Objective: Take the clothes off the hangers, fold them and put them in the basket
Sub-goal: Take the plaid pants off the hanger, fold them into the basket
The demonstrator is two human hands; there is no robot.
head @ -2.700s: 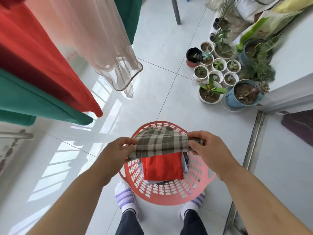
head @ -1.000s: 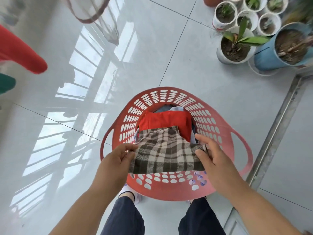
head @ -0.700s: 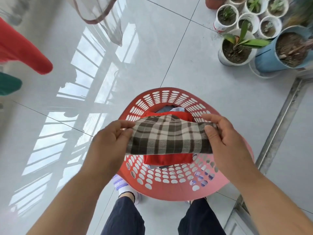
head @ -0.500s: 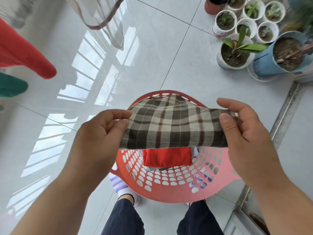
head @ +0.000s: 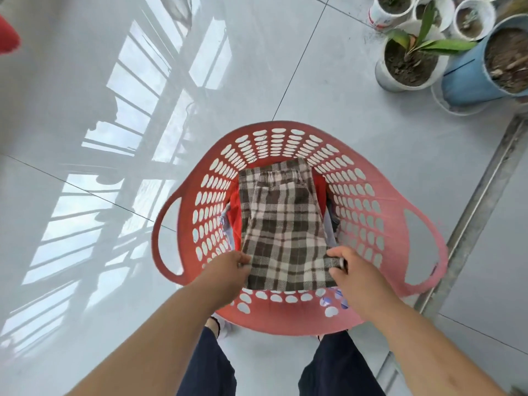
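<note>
A red plastic basket (head: 400,247) with perforated walls stands on the floor just in front of my feet. A brown-and-cream plaid garment (head: 283,224) lies spread flat inside it, waistband at the far end. It covers a folded red garment (head: 235,212) and pale clothes, of which only edges show. My left hand (head: 228,270) pinches the plaid garment's near left corner. My right hand (head: 351,270) grips its near right corner. Both hands are just inside the basket's near rim.
White pots with plants (head: 405,64) and a blue pot (head: 485,67) stand at the far right. A metal door track (head: 480,212) runs along the right of the basket. A hanging red garment's tip (head: 7,35) shows at the far left. Glossy grey tiles surround the basket.
The plaid garment was held folded above the basket; now it lies opened out lengthwise inside the basket on the red garment. Both hands have dropped to the near rim, still holding it.
</note>
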